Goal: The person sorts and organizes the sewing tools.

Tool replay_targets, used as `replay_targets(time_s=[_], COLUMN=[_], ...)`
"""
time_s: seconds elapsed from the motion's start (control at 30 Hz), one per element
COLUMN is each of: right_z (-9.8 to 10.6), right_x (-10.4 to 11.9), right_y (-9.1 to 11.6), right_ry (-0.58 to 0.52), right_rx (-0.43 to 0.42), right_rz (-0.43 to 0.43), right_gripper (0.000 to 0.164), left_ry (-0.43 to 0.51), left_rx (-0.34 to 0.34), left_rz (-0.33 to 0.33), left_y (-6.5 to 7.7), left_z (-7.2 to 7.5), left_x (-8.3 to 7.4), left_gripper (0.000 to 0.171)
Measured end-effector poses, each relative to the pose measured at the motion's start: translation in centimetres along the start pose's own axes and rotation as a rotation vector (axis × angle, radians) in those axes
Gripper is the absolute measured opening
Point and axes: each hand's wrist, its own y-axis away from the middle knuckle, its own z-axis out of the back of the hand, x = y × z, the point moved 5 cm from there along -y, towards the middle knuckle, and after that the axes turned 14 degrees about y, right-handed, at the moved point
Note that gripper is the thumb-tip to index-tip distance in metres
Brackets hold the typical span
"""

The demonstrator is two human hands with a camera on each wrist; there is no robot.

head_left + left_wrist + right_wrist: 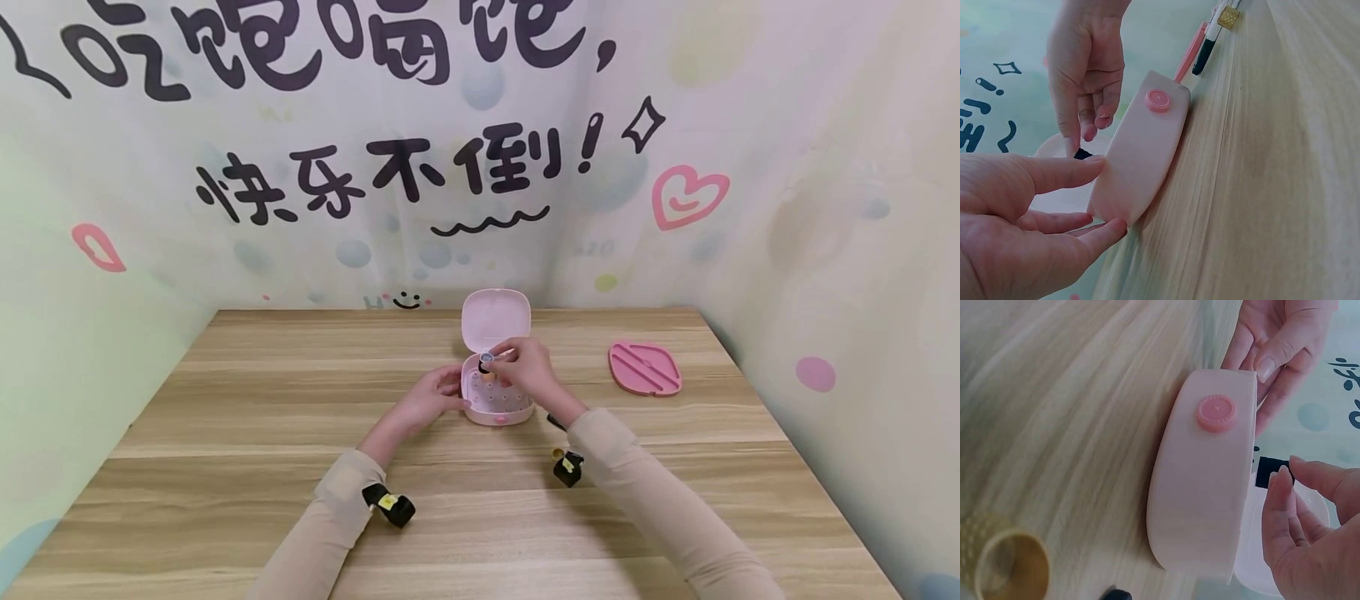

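A pale pink sewing box, its lid raised, stands on the table. Small pegs dot its inside. My right hand is over the box and pinches a small black thread spool between thumb and fingertips. Just beneath that spool, in the head view, shows something peach-coloured. My left hand holds the box at its left side, thumb at the front rim and fingers along the side wall. A round pink button marks the front of the box.
On the table at right lies a darker pink slotted tray. Nearer, beside the right sleeve, are a gold thimble and a slim black-and-white tool. A printed cloth hangs behind the table's far edge.
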Motion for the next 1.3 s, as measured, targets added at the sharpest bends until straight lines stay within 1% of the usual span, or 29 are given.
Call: replay_targets(time_s=[0.23,0.4,0.6,0.8,1.1,1.3], right_z=[-0.7,-1.0,-1.5,-1.8,-2.3,-2.5], right_x=[-0.2,-0.1,-0.1,-0.1,-0.2,-0.3], right_y=[-0.4,-0.6,-0.7,-0.9,-1.0,-1.1], right_ry=[0.001,0.001,-0.003,0.004,-0.004,-0.004], right_rx=[-0.002,-0.006,0.002,0.001,-0.011,-0.010], right_rz=[-0.001,0.014,0.008,-0.004,0.019,0.016], right_gripper=[0.021,0.021,0.020,0.019,0.015,0.016], left_ry=[0.032,0.026,0.013,0.020,0.027,0.019], left_rx=[0.017,0.009,0.006,0.005,0.003,0.003], left_rz=[-0.008,-0.001,-0.002,-0.011,-0.014,-0.012], left_y=[0.0,0.1,0.1,0.0,0.0,-0.1], left_z=[-0.1,-0.1,-0.2,-0.2,-0.1,-0.1], left_x=[0.0,0.0,0.0,0.0,0.1,0.2], left_gripper=[0.068,0.067,0.067,0.066,0.067,0.068])
